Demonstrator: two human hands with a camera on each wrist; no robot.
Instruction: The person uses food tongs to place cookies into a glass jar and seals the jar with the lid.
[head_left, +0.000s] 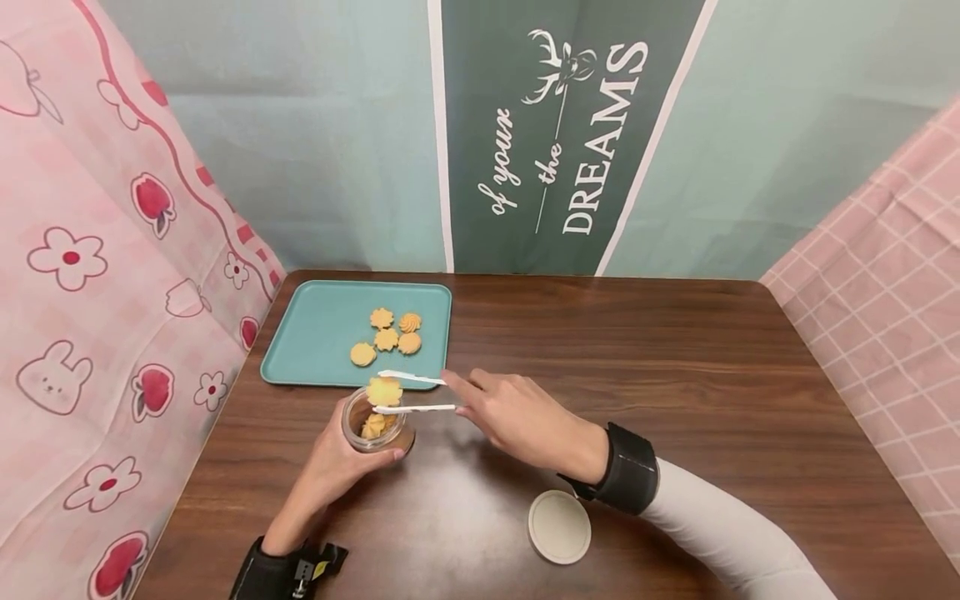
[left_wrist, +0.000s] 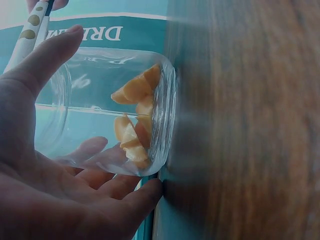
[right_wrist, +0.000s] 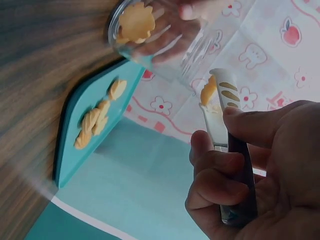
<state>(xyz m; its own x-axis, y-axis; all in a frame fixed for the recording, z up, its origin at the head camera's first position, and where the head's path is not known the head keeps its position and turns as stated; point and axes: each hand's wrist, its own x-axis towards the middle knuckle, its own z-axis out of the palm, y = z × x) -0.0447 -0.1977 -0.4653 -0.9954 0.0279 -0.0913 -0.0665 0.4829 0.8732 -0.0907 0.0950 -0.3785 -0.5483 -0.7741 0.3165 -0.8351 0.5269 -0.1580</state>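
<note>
The left hand (head_left: 337, 467) grips a glass jar (head_left: 375, 425) of cookies on the surface (head_left: 675, 375). The right hand (head_left: 517, 417) squeezes white tongs (head_left: 412, 393) holding one cookie (head_left: 384, 390) over the jar's mouth, teal tray (head_left: 315, 333) at 11 o'clock.

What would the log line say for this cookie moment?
left hand: holds jar | right hand: grips tongs | cookie: in tongs, above jar | tray: five cookies

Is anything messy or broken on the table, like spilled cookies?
Nothing stands out. The five cookies lie neatly on the teal tray, the jar stands upright in the left hand, the right hand holds one cookie in tongs, and the lid lies flat on the table.
</note>
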